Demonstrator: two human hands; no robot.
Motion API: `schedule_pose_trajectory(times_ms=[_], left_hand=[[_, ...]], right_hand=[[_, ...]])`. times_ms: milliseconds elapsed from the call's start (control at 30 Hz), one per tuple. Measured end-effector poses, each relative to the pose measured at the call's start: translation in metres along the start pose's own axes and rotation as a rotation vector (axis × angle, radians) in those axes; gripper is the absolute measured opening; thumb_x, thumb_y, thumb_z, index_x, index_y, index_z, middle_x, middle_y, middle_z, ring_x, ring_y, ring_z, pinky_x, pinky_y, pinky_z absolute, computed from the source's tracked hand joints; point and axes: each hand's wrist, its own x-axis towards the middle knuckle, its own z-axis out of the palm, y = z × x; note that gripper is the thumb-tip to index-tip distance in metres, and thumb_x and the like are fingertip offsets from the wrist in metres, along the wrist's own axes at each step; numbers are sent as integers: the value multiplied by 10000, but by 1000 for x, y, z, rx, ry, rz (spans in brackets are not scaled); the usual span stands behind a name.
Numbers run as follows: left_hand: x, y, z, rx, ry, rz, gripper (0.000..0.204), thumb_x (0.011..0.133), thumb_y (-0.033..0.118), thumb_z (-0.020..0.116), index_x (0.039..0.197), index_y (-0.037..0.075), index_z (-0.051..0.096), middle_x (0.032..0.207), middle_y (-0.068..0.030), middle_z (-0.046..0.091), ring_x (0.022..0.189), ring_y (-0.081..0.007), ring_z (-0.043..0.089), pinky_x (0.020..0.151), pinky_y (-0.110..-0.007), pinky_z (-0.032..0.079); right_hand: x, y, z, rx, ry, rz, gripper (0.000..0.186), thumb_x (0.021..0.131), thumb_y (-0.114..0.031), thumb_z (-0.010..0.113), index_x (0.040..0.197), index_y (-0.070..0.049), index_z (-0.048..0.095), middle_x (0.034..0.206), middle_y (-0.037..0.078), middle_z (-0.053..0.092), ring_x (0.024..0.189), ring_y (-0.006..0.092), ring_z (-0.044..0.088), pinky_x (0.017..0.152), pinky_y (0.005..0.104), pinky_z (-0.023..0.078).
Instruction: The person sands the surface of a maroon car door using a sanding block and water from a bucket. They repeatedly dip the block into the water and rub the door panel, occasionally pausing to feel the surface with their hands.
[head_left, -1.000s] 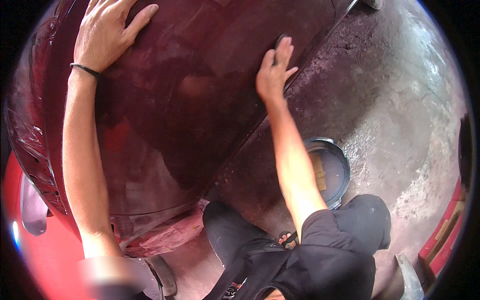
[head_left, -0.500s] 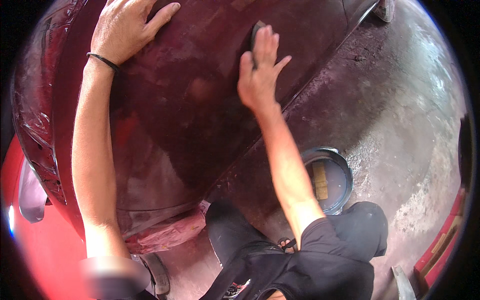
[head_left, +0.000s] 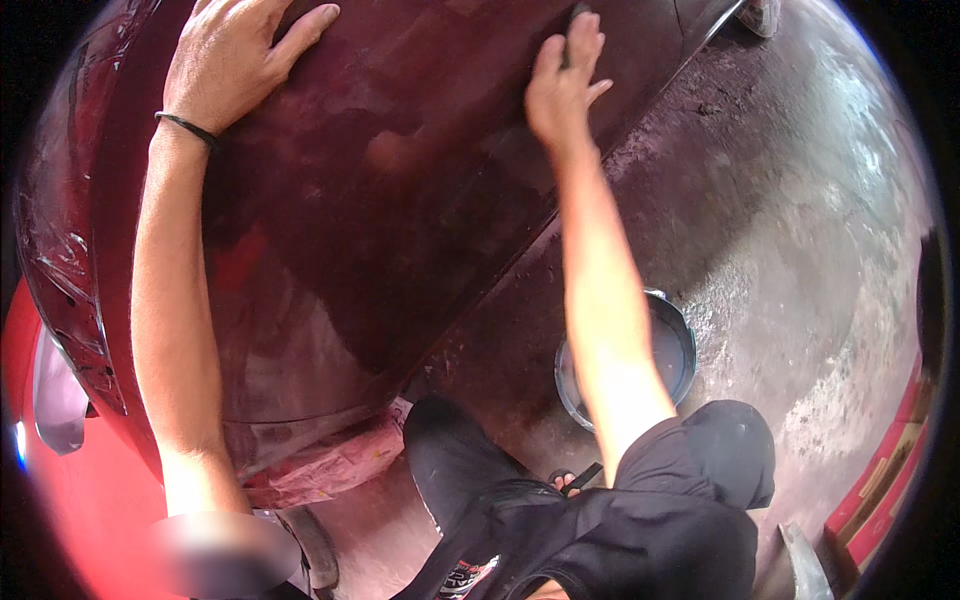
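A dark red car body panel (head_left: 330, 190) stretches in front of me, with a dull, patchy surface. My left hand (head_left: 225, 60) rests flat on it at the upper left, thumb spread, the other fingertips cut off by the frame's top edge. My right hand (head_left: 565, 90) is farther right, pressing a dark sanding block (head_left: 578, 10) against the same panel. Most of that block is hidden under the fingers, and the hand is slightly smeared by motion.
A round bucket (head_left: 686, 340) of cloudy liquid stands on the stained concrete floor (head_left: 800, 240), partly behind my right forearm. The panel's edge runs diagonally beside it. Wrinkled red plastic sheeting (head_left: 330, 465) covers something below the panel. A bright red surface (head_left: 100, 500) lies at left.
My right hand has slid up and to the right along the panel with the sanding block. My left hand stays on the panel, with the whole view shifted slightly.
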Motion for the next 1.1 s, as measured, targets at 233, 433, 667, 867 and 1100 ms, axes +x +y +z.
schedule_pose_trajectory(times_ms=[233, 433, 667, 867, 1100], left_hand=[[4, -1, -1, 38, -83, -22, 445, 978, 271, 692, 1408, 161, 663, 1604, -108, 535, 1546, -322, 418, 1285, -507, 289], [5, -10, 13, 88, 44, 76, 471, 1017, 266, 676, 1486, 236, 634, 1636, -9, 516, 1550, -238, 422, 1285, -459, 319], [0, -14, 17, 108, 36, 64, 513, 985, 218, 719, 1490, 249, 632, 1639, 13, 513, 1548, -214, 428, 1288, -446, 327], [3, -10, 14, 158, -8, 17, 532, 972, 197, 715, 1493, 251, 625, 1653, 15, 494, 1560, -203, 407, 1294, -442, 313], [8, -6, 11, 103, 8, 38, 496, 990, 216, 695, 1482, 229, 635, 1655, -19, 492, 1567, -228, 399, 1293, -452, 299]], right_hand=[[-125, -45, -14, 31, -131, 20, 708, 1141, -350, 360, 1709, -11, 107, 1799, 189, 64, 1662, 390, 8, 1232, 738, -66], [-159, -7, -18, -95, -223, 105, 729, 1143, -435, 359, 1728, -92, 90, 1809, 127, 69, 1668, 347, 23, 1238, 734, -69], [-59, 71, -16, -57, -9, 63, 661, 1162, -377, 335, 1714, -61, 155, 1798, 145, 122, 1662, 368, 57, 1247, 736, -4], [-181, -23, -30, -64, -264, 95, 745, 1127, -406, 398, 1725, -72, 102, 1800, 176, 68, 1662, 387, 22, 1230, 748, -61], [-39, 92, -23, -98, -103, 151, 679, 1173, -430, 277, 1725, -85, 86, 1806, 149, 29, 1665, 354, -20, 1255, 715, -52]])
